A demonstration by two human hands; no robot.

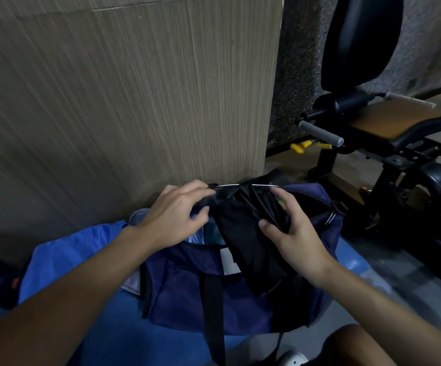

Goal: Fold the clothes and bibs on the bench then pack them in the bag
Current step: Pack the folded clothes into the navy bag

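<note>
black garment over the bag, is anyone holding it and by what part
Yes, both hands. The left hand grips the black garment at its top left corner; the right hand pinches its right edge, thumb in front.

Navy bag (187, 294), black garment (243, 233), blue bench (113, 336).

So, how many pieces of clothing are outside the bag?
2. The black garment is held by the left hand and the right hand over the bag. The blue garment lies left of the bag. More may be hidden behind or inside the bag.
</note>
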